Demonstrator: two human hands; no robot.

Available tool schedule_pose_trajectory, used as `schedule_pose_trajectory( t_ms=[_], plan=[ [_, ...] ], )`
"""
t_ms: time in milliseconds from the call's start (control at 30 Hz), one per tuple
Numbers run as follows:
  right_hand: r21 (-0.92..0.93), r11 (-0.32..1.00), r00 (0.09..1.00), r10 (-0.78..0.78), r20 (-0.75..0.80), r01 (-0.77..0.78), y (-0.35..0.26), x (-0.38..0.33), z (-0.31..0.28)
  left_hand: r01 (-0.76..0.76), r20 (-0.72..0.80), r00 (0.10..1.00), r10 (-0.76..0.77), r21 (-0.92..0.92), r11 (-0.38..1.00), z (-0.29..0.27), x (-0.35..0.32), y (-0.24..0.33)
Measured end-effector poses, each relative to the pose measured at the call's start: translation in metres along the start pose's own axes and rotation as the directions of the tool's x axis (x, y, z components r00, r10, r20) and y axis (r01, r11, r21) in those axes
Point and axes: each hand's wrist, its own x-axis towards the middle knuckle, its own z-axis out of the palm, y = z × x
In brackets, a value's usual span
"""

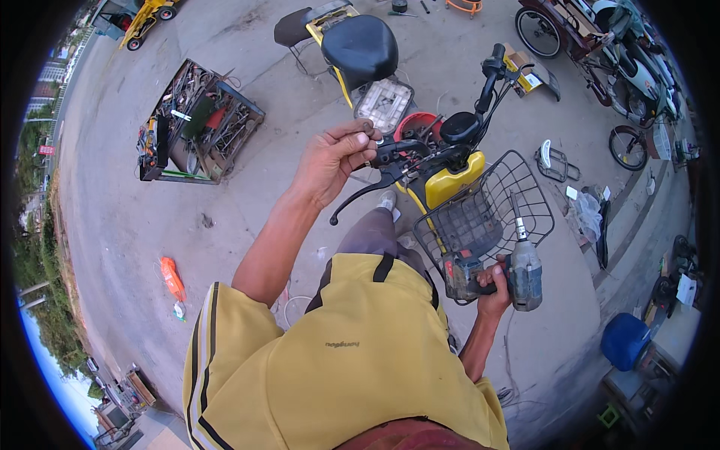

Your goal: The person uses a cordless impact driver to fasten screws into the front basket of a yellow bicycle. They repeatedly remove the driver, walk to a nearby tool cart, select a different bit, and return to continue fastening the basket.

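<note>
My left hand (330, 166) is raised beside the left handlebar grip (401, 150) of a yellow electric bike (455, 180). Thumb and forefinger pinch something small and dark that I cannot make out. Below that hand a black brake lever (361, 198) curves out. My right hand (493, 297) is wrapped round the handle of a grey cordless impact driver (526, 276), whose long bit points up and away. The driver is over the near right side of the bike's black wire basket (469, 229), and its red-and-black battery end (461, 274) overlaps the basket's near edge.
Behind the handlebar are a clear plastic organizer box (384, 105), a red basin (420, 121) and the black seat (361, 46). A metal bin of scrap (199, 124) stands at left, an orange bag (172, 279) near it. Parked bikes (637, 82) and a step (630, 217) lie right.
</note>
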Motion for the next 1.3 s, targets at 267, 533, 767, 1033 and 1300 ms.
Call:
schedule_pose_trajectory(
  t_ms=[267,533,767,1033,1300],
  plan=[
    [-0.001,0.988,0.974,0.153,-0.167,-0.156,0.013,0.017,-0.002,0.211,-0.133,0.977,-0.167,0.491,0.845,-0.118,0.192,-0.001],
    [-0.041,0.948,0.894,0.283,-0.347,-0.316,0.023,0.022,-0.001,0.56,-0.441,0.822,-0.359,0.516,0.648,-0.237,0.346,-0.19],
    [-0.054,0.912,0.847,0.353,-0.397,-0.406,0.026,0.032,0.011,0.667,-0.5,0.743,-0.445,0.495,0.557,-0.292,0.398,-0.296],
    [-0.009,0.874,0.776,0.425,-0.466,-0.485,0.031,0.051,0.034,0.672,-0.609,0.705,-0.363,0.409,0.617,-0.324,0.435,-0.344],
    [0.002,0.883,0.793,0.423,-0.438,-0.469,0.042,0.059,0.03,0.629,-0.67,0.69,-0.274,0.369,0.684,-0.315,0.438,-0.339]
  ],
)
